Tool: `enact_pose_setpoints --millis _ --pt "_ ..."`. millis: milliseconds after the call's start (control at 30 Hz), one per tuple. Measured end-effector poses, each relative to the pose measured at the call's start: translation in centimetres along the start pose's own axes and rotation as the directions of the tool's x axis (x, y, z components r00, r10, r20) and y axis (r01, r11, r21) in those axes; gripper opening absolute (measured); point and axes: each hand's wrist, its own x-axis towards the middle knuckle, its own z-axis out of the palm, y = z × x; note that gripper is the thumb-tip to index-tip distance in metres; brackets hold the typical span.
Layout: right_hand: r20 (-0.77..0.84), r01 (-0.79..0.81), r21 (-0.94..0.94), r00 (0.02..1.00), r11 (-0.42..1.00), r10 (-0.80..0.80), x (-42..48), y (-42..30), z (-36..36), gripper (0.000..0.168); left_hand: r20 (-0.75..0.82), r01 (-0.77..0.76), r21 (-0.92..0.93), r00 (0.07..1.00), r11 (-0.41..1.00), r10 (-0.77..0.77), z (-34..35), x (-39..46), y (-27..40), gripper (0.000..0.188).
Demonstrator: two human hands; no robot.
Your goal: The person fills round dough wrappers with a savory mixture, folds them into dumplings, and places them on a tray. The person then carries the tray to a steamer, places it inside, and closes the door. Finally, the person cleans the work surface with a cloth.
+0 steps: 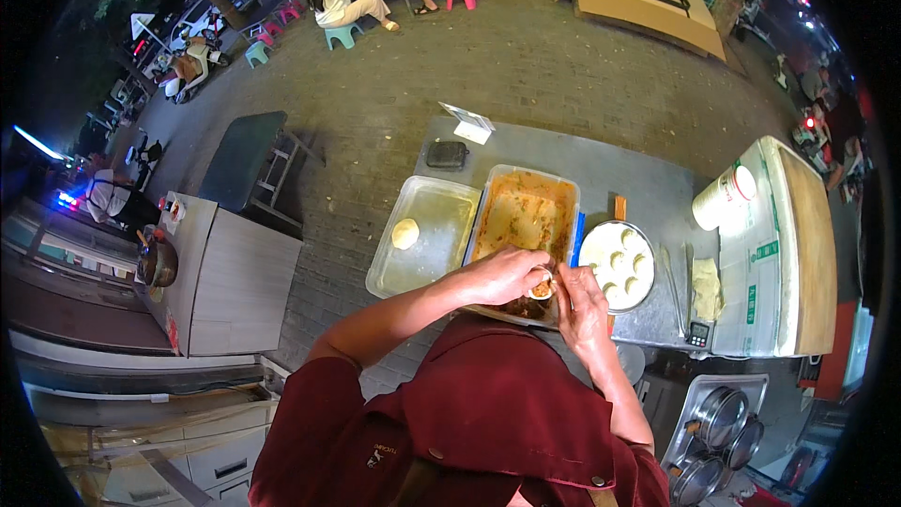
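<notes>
My left hand (512, 276) cups a small round dough wrapper (532, 294) with reddish-brown filling (541, 289) in its middle. At the wrapper's right edge, the fingers of my right hand (583, 299) pinch the dough; part of their grip is hidden. Both hands are over the near end of a clear plastic tub (528, 208), its walls smeared with orange filling. Left of the tub, one flat dough round (405, 234) lies in a shallow translucent tray (440, 264). To the right, a round metal pan (652, 274) holds several shaped white dumplings (619, 264).
On the metal table (598, 155) are a dark case (446, 154), a small sign (473, 128), metal tongs (673, 289), a folded cloth (706, 289) and a digital timer (698, 334). Paper cups (723, 198) stand by a foam box (764, 253). Lidded metal pots (721, 415) sit lower right.
</notes>
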Motion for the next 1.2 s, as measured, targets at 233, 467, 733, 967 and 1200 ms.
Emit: enact_pose_setpoints --millis 233,467,733,967,1200 --pt "-0.074 0.034 0.006 0.997 0.999 -0.034 0.6 -0.5 -0.5 0.049 -0.084 -0.128 0.091 0.987 0.988 0.136 -0.2 0.2 0.7 0.014" --pt "-0.106 -0.155 0.031 0.982 0.987 0.158 0.7 0.4 -0.6 0.034 -0.094 0.032 -0.175 0.994 0.984 -0.049 -0.1 1.7 0.0 0.026" --pt "-0.156 -0.325 0.314 0.909 0.892 0.386 -0.8 3.5 2.1 0.035 -0.104 -0.047 -0.983 0.939 0.177 -0.329 8.3 1.1 -1.9 0.037" --pt "-0.153 -0.163 0.195 0.969 0.967 0.195 -0.5 1.7 1.4 0.054 -0.218 -0.024 -0.846 0.927 0.533 -0.305 8.5 0.8 -2.5 0.031" --pt "-0.172 -0.131 0.198 0.971 0.971 0.166 -0.4 1.7 1.7 0.050 -0.210 -0.015 -0.725 0.957 0.688 -0.200 7.0 0.7 -2.2 0.028"
